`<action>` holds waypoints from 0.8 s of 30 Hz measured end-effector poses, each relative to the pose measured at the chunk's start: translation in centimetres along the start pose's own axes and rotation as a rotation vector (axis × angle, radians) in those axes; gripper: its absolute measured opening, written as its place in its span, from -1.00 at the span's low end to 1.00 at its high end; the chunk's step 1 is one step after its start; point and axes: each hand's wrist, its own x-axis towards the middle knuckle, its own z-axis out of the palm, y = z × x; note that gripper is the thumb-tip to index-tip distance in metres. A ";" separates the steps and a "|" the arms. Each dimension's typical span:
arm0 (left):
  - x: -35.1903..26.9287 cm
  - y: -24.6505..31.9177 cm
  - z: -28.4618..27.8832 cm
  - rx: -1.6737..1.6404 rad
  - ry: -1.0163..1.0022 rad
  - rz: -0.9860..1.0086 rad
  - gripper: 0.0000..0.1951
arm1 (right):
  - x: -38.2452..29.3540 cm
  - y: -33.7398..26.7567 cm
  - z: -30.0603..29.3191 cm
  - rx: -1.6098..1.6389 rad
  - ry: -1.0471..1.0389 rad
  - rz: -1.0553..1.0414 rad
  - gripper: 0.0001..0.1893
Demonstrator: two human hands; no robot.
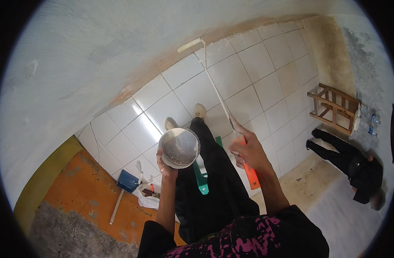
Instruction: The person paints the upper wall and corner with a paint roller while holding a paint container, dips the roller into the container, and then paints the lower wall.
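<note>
In my left hand [166, 166] is a round, pale tub [181, 150], gripped at its left side, with its grey, speckled inside facing me. My right hand [248, 148] grips the orange handle [252, 177] of a paint roller. From there the roller's long, thin metal rod [214, 84] runs away from me to a narrow, cream roller sleeve [189, 45]. That sleeve appears against the foot of the wall [87, 48], where a bare brownish strip [155, 72] runs just above the floor tiles; whether it touches, I cannot tell.
A green plastic object [202, 183] shows between my legs. Leftward lie a blue dustpan [127, 180] and a white plastic bag [147, 201] holding items. At right stands a wooden stool [335, 108] with plastic bottles [373, 124] on top. Beside it a person in black [355, 161] stands near the wall.
</note>
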 end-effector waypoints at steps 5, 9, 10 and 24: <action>0.4 0.9 -0.5 0.033 0.007 0.045 -0.30 | 4.3 4.9 -1.8 -0.013 0.007 0.107 -0.08; 1.2 1.2 0.6 0.048 -0.027 0.071 -0.30 | 17.4 7.6 -3.7 -0.110 0.039 0.036 -0.12; 1.7 1.2 1.0 0.058 -0.045 0.079 -0.30 | 21.1 7.9 -4.4 -0.111 0.007 0.036 -0.14; 1.3 0.6 -0.5 0.078 -0.040 0.129 -0.30 | 21.6 3.2 3.0 0.000 -0.078 -0.044 -0.16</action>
